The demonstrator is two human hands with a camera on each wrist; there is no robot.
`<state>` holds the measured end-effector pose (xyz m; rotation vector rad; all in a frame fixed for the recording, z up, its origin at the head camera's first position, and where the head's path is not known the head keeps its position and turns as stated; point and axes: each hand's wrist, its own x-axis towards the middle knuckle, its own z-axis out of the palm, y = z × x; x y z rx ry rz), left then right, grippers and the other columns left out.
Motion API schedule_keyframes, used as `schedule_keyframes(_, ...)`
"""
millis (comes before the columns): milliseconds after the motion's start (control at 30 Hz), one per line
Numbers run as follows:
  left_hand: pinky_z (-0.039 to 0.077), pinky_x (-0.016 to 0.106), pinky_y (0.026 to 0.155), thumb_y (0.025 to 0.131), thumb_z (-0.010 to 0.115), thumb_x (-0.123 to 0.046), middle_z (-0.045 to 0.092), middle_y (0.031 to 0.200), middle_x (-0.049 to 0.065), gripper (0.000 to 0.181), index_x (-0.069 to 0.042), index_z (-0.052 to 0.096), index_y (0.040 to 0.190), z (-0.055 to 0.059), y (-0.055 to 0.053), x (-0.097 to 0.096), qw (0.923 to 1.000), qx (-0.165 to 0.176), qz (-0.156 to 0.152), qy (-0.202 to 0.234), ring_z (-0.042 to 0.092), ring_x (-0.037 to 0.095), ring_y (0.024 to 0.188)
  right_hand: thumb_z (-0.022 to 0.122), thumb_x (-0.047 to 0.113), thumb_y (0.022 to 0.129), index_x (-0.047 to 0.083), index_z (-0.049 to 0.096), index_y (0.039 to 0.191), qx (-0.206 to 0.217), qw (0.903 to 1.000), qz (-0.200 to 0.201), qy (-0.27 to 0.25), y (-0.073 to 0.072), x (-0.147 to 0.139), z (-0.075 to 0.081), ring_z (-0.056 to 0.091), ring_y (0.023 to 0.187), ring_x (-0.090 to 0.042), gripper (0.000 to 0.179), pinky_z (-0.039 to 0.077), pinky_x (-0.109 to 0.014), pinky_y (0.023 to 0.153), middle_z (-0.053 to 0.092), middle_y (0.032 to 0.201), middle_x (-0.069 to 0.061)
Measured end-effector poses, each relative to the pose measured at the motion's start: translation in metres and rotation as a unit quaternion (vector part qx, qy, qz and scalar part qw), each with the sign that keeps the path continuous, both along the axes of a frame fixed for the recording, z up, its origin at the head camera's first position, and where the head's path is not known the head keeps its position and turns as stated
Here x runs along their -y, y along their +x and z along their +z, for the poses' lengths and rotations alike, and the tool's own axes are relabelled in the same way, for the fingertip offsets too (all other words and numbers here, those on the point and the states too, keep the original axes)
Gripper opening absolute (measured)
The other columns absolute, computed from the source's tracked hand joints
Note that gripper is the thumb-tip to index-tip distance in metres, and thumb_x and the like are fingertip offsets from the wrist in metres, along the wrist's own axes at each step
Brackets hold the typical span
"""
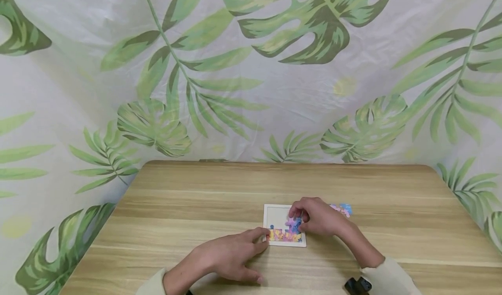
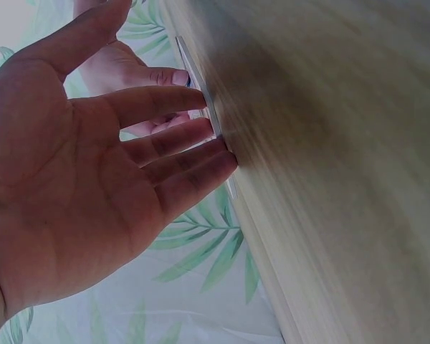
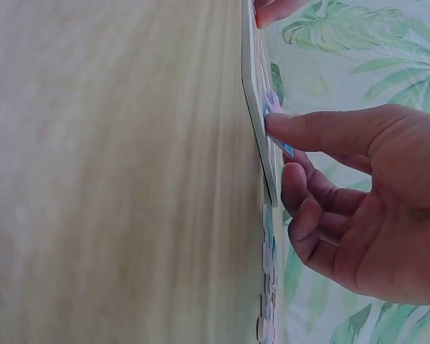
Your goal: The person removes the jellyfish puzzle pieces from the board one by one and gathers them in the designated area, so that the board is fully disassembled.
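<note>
A jigsaw puzzle board (image 1: 277, 215) with a pale frame lies on the wooden table. Colourful joined pieces (image 1: 279, 235) fill its bottom row and part of its right side; the upper left shows bare backing. My left hand (image 1: 231, 253) rests its fairly straight fingers on the board's lower left edge, thumb spread apart. At the right side of the board, my right hand (image 1: 321, 216) pinches a puzzle piece (image 3: 287, 148) between thumb and fingers. In the right wrist view this blue-edged piece tilts up from the board; the fingers partly cover it.
Several loose puzzle pieces (image 1: 346, 209) lie on the table just right of the board, partly behind the right hand. The wooden table (image 1: 188, 203) reaches back to a leaf-patterned curtain (image 1: 235, 112). A black device (image 1: 357, 285) sits by the right sleeve.
</note>
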<state>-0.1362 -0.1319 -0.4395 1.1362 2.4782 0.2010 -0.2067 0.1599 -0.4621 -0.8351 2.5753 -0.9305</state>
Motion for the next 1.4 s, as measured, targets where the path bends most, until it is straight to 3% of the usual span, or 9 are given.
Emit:
schedule_keyframes(367, 0.049, 0.034, 0.120, 0.099, 0.072, -0.059, 0.035, 0.173, 0.004, 0.080, -0.011, 0.052, 0.160, 0.001, -0.001, -0.001, 1.0000, 0.001, 0.005, -0.002, 0.048, 0.017, 0.152, 0.075, -0.004, 0.093, 0.011, 0.078, 0.110, -0.011, 0.9998, 0.012, -0.013, -0.004, -0.004, 0.003, 0.055, 0.077, -0.005, 0.023, 0.049, -0.021, 0.070, 0.070, 0.092, 0.002)
schedule_keyframes(667, 0.049, 0.033, 0.119, 0.098, 0.072, -0.060, 0.035, 0.173, 0.003, 0.081, -0.011, 0.052, 0.160, 0.002, 0.000, 0.000, 1.0000, 0.004, 0.008, -0.004, 0.048, 0.017, 0.152, 0.072, 0.004, 0.099, 0.014, 0.079, 0.104, -0.005, 0.9999, 0.011, -0.004, -0.003, -0.003, 0.002, 0.052, 0.076, -0.003, 0.013, 0.047, -0.022, 0.070, 0.070, 0.087, 0.008)
schedule_keyframes(1233, 0.048, 0.033, 0.120, 0.098, 0.073, -0.058, 0.037, 0.171, 0.004, 0.079, -0.011, 0.054, 0.158, 0.001, 0.000, 0.000, 1.0000, 0.003, 0.006, -0.001, 0.048, 0.017, 0.152, 0.066, 0.005, 0.103, 0.012, 0.079, 0.107, 0.036, 0.9979, 0.004, -0.054, -0.005, -0.007, -0.002, 0.054, 0.074, -0.005, 0.016, 0.047, -0.022, 0.068, 0.072, 0.089, 0.002)
schedule_keyframes(1400, 0.048, 0.034, 0.119, 0.097, 0.073, -0.058, 0.038, 0.171, 0.004, 0.079, -0.011, 0.054, 0.158, 0.001, 0.000, 0.000, 1.0000, 0.003, 0.006, 0.000, 0.049, 0.017, 0.151, 0.066, 0.008, 0.103, 0.012, 0.079, 0.106, 0.046, 0.9975, -0.001, -0.053, -0.004, -0.012, -0.002, 0.050, 0.072, -0.006, 0.014, 0.043, -0.022, 0.065, 0.066, 0.084, 0.004)
